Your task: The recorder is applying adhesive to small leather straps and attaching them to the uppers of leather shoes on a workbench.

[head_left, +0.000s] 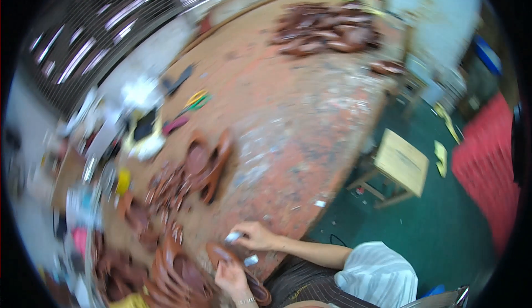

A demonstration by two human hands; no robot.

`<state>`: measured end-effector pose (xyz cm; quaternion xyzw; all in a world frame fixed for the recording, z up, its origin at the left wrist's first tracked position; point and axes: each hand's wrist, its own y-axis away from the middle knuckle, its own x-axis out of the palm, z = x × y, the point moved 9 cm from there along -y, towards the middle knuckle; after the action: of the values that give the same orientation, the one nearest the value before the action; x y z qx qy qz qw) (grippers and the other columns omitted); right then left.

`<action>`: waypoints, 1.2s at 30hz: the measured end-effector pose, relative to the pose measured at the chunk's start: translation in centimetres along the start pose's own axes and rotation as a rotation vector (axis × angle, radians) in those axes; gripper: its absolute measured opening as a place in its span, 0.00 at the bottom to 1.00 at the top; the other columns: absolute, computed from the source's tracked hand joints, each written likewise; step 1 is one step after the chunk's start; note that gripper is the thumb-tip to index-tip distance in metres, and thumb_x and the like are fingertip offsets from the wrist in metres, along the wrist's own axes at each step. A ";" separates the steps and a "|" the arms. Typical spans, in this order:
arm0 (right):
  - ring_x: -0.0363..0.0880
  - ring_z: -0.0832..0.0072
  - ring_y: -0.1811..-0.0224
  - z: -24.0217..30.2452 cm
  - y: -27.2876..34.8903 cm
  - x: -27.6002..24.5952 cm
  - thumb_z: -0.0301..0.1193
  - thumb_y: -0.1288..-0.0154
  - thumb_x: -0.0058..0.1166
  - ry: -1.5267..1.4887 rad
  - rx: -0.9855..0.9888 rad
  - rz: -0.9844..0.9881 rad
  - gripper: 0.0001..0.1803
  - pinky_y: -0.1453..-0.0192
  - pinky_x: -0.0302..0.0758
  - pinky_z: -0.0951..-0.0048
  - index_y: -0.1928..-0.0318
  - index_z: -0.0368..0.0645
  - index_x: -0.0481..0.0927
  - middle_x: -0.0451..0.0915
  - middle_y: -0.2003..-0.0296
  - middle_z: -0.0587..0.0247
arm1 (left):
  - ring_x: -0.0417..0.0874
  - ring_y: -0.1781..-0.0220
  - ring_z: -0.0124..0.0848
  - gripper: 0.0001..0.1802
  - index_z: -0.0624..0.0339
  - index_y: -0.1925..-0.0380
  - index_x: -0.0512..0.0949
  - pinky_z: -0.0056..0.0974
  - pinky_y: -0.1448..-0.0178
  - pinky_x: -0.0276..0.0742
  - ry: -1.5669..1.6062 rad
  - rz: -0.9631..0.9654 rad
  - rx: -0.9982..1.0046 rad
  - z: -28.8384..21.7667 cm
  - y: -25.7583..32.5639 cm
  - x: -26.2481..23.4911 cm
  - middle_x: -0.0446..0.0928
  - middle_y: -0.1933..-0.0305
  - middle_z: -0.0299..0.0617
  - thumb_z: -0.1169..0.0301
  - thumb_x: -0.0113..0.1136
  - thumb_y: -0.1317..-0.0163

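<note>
My left hand [231,277], with a band at the wrist, is closed round a brown shoe [219,252] at the bench's near edge. Just beyond it, my right hand [256,236] pinches a small whitish piece [234,237] close to the shoe's tip. Motion blur hides what that piece is. A similar pale scrap [251,260] lies beside the shoe. To the left sit more brown shoes [185,272], crowded together. Farther up the bench, another pair of shoes [208,161] rests against a heap of small brown strips [168,189].
The worn reddish bench [310,125] bears a large brown shoe pile [330,28] at its far end. Scissors [197,100] with yellow and green handles lie at the left, near assorted clutter [147,136]. A wooden stool [402,161] and stacked red items [487,164] stand right.
</note>
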<state>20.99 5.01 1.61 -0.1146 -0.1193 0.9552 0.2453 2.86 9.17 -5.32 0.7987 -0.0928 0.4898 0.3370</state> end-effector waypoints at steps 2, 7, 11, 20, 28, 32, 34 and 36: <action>0.83 0.65 0.62 0.7 -0.5 -0.5 0.30 0.44 0.62 0.088 0.015 -0.049 0.11 0.57 0.78 0.68 0.60 0.40 0.82 0.83 0.64 0.55 | 0.78 0.48 0.44 0.10 0.70 0.63 0.75 0.45 0.41 0.73 0.122 0.026 -0.122 1.0 0.2 2.0 0.78 0.53 0.54 0.74 0.47 0.38; 0.80 0.74 0.66 -0.8 -0.1 1.2 0.22 0.45 0.61 0.044 0.113 -0.036 0.07 0.59 0.76 0.73 0.63 0.37 0.81 0.83 0.68 0.60 | 0.79 0.62 0.32 0.02 0.65 0.70 0.75 0.37 0.51 0.75 0.275 0.005 0.015 0.9 -1.0 -1.5 0.77 0.68 0.43 0.80 0.52 0.41; 0.78 0.77 0.64 -0.9 1.2 1.6 0.21 0.41 0.58 -0.008 0.105 -0.018 0.06 0.58 0.74 0.76 0.62 0.35 0.79 0.81 0.67 0.63 | 0.78 0.53 0.33 0.02 0.61 0.69 0.75 0.38 0.43 0.72 0.260 0.101 0.035 1.5 -0.1 -0.6 0.78 0.63 0.40 0.79 0.53 0.41; 0.74 0.77 0.63 -1.9 1.2 1.5 0.21 0.37 0.54 -0.037 0.137 0.081 0.07 0.56 0.73 0.75 0.59 0.32 0.75 0.78 0.64 0.61 | 0.77 0.53 0.30 0.03 0.58 0.71 0.72 0.37 0.41 0.71 0.256 0.076 0.118 1.8 0.9 0.4 0.75 0.63 0.37 0.77 0.51 0.38; 0.77 0.74 0.63 -2.6 1.8 0.0 0.19 0.40 0.56 0.075 0.116 0.009 0.08 0.55 0.75 0.73 0.59 0.31 0.77 0.79 0.66 0.61 | 0.71 0.57 0.23 0.10 0.54 0.67 0.65 0.31 0.48 0.68 0.177 0.056 0.097 2.3 2.1 1.1 0.66 0.61 0.32 0.83 0.50 0.42; 0.79 0.75 0.62 -1.4 2.5 0.4 0.19 0.42 0.57 0.087 0.195 0.008 0.09 0.54 0.76 0.72 0.59 0.30 0.80 0.82 0.65 0.59 | 0.72 0.57 0.25 0.13 0.51 0.67 0.66 0.30 0.53 0.73 0.350 0.234 0.076 3.2 1.8 -0.4 0.68 0.60 0.32 0.84 0.53 0.44; 0.80 0.75 0.61 -1.0 2.3 1.2 0.20 0.42 0.58 0.115 0.224 0.007 0.10 0.54 0.77 0.72 0.59 0.31 0.81 0.83 0.64 0.58 | 0.73 0.59 0.26 0.12 0.51 0.67 0.67 0.30 0.54 0.74 0.296 0.101 0.090 2.2 2.2 -0.8 0.70 0.62 0.32 0.83 0.53 0.43; 0.81 0.73 0.62 -0.3 1.7 2.7 0.19 0.44 0.60 0.146 0.193 0.106 0.11 0.56 0.76 0.73 0.58 0.32 0.81 0.83 0.65 0.58 | 0.73 0.57 0.29 0.10 0.56 0.67 0.69 0.36 0.48 0.73 0.258 0.016 0.094 0.6 2.6 -0.3 0.71 0.61 0.36 0.85 0.52 0.44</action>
<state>18.02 5.00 0.39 -0.1660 -0.0026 0.9630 0.2124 1.89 6.73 -4.56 0.7433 -0.0318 0.5950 0.3043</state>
